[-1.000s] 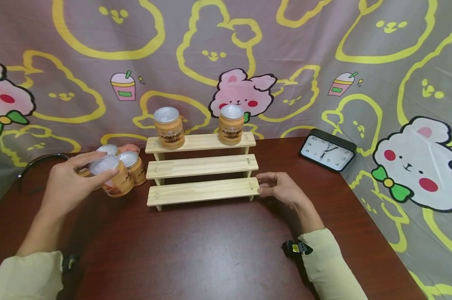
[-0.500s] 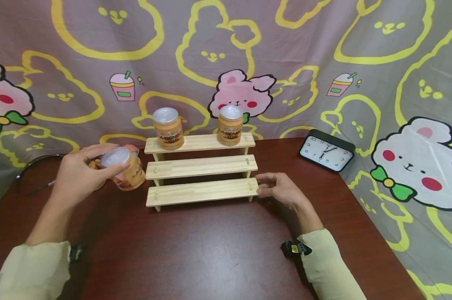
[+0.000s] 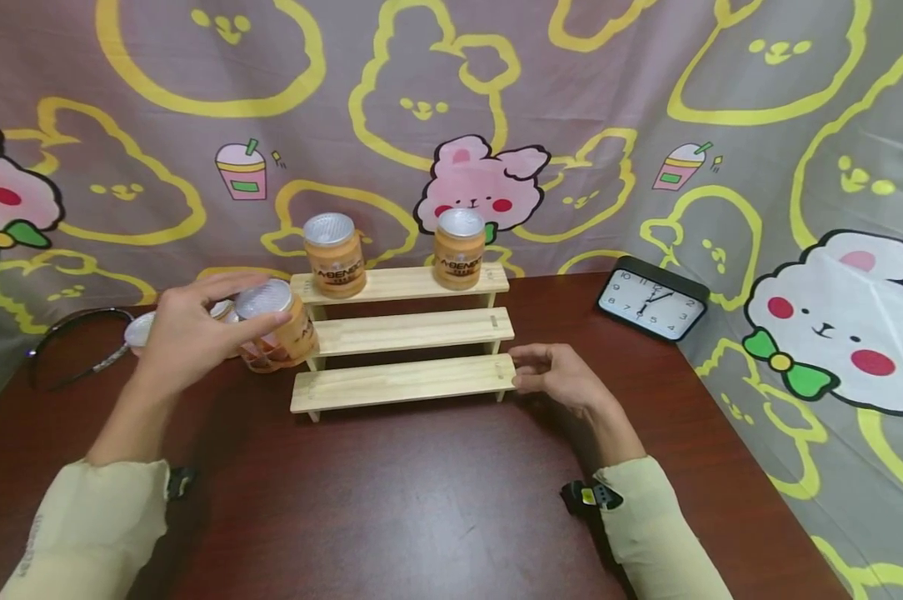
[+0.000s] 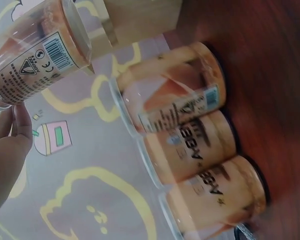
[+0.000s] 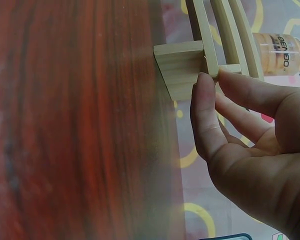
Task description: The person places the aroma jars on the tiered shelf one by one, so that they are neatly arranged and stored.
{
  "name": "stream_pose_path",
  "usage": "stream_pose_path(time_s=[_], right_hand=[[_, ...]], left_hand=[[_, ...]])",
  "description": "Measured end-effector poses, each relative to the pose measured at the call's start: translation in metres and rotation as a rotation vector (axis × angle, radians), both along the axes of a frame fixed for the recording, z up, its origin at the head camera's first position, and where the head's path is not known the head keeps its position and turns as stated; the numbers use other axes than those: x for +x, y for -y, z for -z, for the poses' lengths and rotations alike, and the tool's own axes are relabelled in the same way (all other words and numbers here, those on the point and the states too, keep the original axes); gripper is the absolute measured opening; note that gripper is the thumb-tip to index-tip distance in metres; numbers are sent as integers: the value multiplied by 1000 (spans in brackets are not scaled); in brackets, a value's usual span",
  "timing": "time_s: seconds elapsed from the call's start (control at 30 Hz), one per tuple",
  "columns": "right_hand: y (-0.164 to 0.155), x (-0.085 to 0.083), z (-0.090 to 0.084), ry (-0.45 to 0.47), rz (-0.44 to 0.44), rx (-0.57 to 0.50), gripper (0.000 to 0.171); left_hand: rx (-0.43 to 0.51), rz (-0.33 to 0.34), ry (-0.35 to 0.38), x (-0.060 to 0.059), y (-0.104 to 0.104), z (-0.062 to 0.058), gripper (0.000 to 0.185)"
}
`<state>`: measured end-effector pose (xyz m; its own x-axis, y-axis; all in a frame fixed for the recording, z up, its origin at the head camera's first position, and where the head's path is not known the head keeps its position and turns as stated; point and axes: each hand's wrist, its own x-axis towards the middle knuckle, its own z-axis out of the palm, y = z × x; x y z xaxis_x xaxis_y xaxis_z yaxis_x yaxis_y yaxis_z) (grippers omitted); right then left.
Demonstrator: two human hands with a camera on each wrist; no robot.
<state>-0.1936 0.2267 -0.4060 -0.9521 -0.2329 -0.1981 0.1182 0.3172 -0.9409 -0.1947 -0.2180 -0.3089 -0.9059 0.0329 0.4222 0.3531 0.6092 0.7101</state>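
My left hand (image 3: 260, 302) grips an orange jar (image 3: 296, 337) with a silver lid, holding it in the air just left of the wooden three-step shelf (image 3: 414, 331), level with the middle step. In the left wrist view the held jar (image 4: 35, 55) is at top left, with my fingers (image 4: 10, 135) on its lid end. My right hand (image 3: 517, 369) pinches the right end of the bottom step (image 3: 402, 382). The right wrist view shows my right hand (image 5: 212, 79) with thumb and forefinger closed on that plank end (image 5: 180, 67). Two jars (image 3: 335, 254) (image 3: 459, 248) stand on the top step.
Three more orange jars (image 4: 190, 145) stand in a row on the dark wooden table (image 3: 421, 500) behind my left hand. A black clock (image 3: 652, 298) leans at the back right. A dark headband (image 3: 69, 333) lies at the far left. A cartoon cloth hangs behind.
My left hand has carried the jar to the right, away from the jar group and up to the shelf's left end. My right hand has stayed on the bottom step.
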Motion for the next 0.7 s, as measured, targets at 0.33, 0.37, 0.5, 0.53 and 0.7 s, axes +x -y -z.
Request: stream_pose_path(time_s=[0.33,0.37,0.5,0.53,0.7], right_hand=[[0,-1,2,6,4,-6,49],[0,-1,2,5,3,-10,49],[0,-1,2,2,-8,-27,49],[0,-1,2,2,-9,-32,49],[0,-1,1,5,-1,-37,48]], left_hand=[[42,87,13,-8,-23,-3,52],[43,98,14,-9,-25,-3,51],[27,142,-15,-11,-32,-4,49],[28,154,-24,-11,-34,-4,48],[15,197,-57,-14,-44,-7,47]])
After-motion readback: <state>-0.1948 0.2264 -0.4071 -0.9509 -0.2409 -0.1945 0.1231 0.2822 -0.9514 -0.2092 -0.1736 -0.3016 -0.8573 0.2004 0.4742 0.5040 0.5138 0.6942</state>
